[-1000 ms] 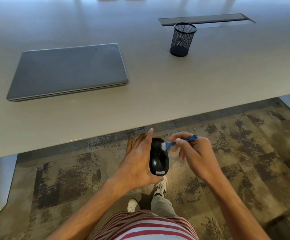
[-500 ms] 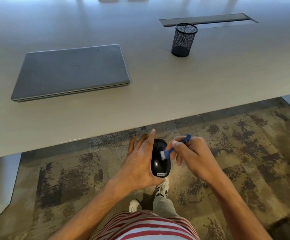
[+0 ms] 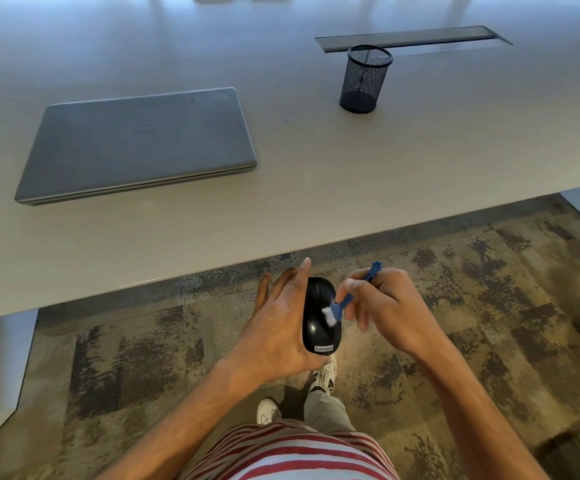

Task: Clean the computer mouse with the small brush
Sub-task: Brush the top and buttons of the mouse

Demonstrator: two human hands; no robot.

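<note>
A glossy black computer mouse [image 3: 318,323] with a small label at its near end is held in the air below the table's front edge. My left hand [image 3: 278,327] grips it from the left side, fingers pointing away from me. My right hand [image 3: 383,310] pinches a small blue brush [image 3: 345,301] with white bristles. The bristles rest on the mouse's top right surface, about halfway along its length. The blue handle's far end sticks out above my right fingers.
A closed grey laptop [image 3: 139,143] lies on the pale table [image 3: 316,188] at the left. A black mesh pen cup [image 3: 364,79] stands at the back right, in front of a dark cable slot [image 3: 409,38]. Patterned carpet [image 3: 489,306] and my shoes lie below.
The brush has stroked down the mouse, from near its far end toward the middle of its top. My left hand keeps the same hold on the mouse.
</note>
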